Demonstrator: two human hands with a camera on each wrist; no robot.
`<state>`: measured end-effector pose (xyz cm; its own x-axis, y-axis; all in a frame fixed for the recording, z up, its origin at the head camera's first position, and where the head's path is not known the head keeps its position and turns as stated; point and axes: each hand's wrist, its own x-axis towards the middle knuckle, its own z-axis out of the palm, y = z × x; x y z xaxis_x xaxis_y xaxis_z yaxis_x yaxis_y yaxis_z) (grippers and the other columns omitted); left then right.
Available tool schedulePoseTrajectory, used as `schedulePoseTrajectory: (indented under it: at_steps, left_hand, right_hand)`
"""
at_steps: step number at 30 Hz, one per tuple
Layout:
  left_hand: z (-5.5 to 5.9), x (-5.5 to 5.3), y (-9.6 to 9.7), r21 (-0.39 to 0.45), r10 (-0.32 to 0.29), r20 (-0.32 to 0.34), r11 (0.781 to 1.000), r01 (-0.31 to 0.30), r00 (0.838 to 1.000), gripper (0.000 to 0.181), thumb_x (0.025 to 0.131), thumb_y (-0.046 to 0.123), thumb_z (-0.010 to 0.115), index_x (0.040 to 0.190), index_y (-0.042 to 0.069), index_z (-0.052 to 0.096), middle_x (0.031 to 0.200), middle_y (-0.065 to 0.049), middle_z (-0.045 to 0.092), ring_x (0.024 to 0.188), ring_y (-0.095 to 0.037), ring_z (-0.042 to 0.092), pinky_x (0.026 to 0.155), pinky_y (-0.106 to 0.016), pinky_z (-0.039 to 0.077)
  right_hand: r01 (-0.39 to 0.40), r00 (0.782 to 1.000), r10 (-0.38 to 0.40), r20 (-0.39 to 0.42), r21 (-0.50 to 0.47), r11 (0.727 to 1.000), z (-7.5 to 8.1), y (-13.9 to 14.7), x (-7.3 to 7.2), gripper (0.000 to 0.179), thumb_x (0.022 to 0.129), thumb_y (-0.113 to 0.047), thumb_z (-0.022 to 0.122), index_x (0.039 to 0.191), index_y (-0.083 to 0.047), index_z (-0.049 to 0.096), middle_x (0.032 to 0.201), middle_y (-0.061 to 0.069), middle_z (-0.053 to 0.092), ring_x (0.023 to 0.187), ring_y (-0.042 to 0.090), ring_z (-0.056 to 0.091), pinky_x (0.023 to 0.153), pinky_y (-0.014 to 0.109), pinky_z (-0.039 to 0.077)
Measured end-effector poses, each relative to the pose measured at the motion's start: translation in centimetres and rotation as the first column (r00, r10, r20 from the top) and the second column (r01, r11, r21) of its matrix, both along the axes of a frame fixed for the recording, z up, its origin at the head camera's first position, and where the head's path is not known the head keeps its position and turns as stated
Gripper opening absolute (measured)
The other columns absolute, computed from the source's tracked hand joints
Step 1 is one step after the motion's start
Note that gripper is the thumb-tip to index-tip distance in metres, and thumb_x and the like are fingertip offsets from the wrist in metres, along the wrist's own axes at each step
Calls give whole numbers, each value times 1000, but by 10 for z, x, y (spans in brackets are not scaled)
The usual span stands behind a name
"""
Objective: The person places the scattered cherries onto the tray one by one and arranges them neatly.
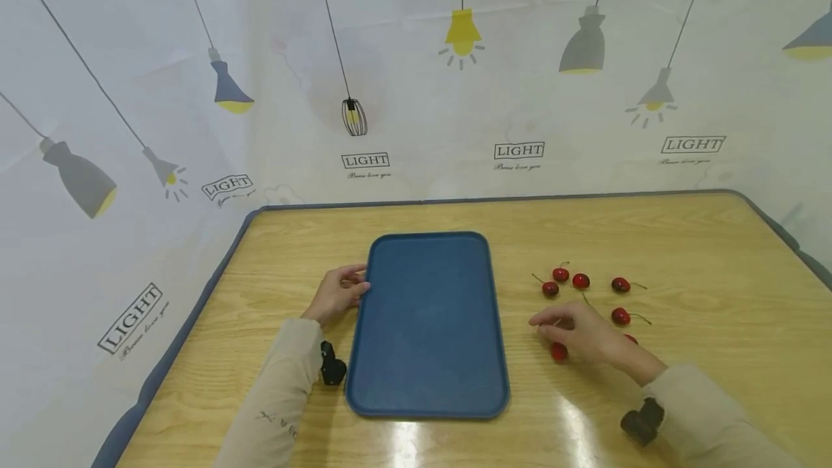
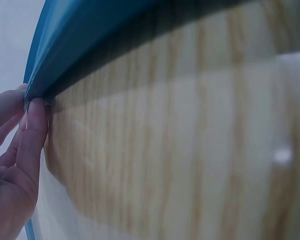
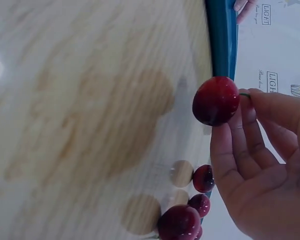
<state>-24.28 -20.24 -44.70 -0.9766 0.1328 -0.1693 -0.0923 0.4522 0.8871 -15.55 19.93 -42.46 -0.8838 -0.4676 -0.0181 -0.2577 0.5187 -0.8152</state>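
Observation:
My left hand [image 1: 336, 293] is at the left rim of a blue rectangular tray [image 1: 425, 323]. The left wrist view has its thumb and fingers [image 2: 35, 120] pinching the tray's edge [image 2: 75, 50]. To the right of the tray, my right hand [image 1: 578, 331] hovers over the table, holding a red cherry [image 3: 216, 101] by its green stem [image 3: 245, 94] between thumb and fingers. That cherry [image 1: 558, 352] shows below the hand in the head view. Several more cherries [image 1: 581, 281] lie around the right hand, one partly hidden behind the wrist.
The wood-grain table [image 1: 299, 237] has a dark blue edging. Behind it and to the left hangs a pale sheet [image 1: 416, 78] printed with lamps. Black wrist cameras [image 1: 333, 367] sit under both sleeves.

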Motion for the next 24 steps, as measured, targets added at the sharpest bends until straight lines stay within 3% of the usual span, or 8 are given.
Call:
schedulePoseTrajectory:
  at_steps: [5,10,15,24]
  left_hand:
    - [0,0,0,-4,3,0,1000,-3,1000,44,86,6,57,128,5,46,105,-17,53,80,-19,58,64,-31,51]
    - [1,1,0,-14,2,-6,1000,-3,1000,44,86,6,57,129,5,46,104,-17,53,80,-19,58,64,-31,51]
    - [1,2,-1,-16,1,-7,1000,-1,1000,44,86,6,57,129,6,46,105,-16,53,80,-19,58,64,-31,51]
    - [1,1,-1,2,-3,-6,1000,3,1000,44,86,6,57,129,5,46,105,-16,53,82,-20,58,64,-31,51]
  right_hand:
    - [43,999,-43,2,-5,999,8,-4,-3,20,87,-8,56,102,3,63,87,9,63,72,13,59,62,23,48]
    - [25,999,-26,-26,-55,998,15,-7,-6,20,86,-5,56,101,8,62,84,13,63,70,14,61,60,24,50]
    - [16,1000,-16,-3,-89,996,21,-13,-11,23,87,-7,55,103,9,59,84,13,63,74,17,61,64,31,51]
    - [39,999,-41,-18,-104,994,27,-32,-20,19,86,-5,56,100,8,61,81,9,64,75,19,61,67,26,50]
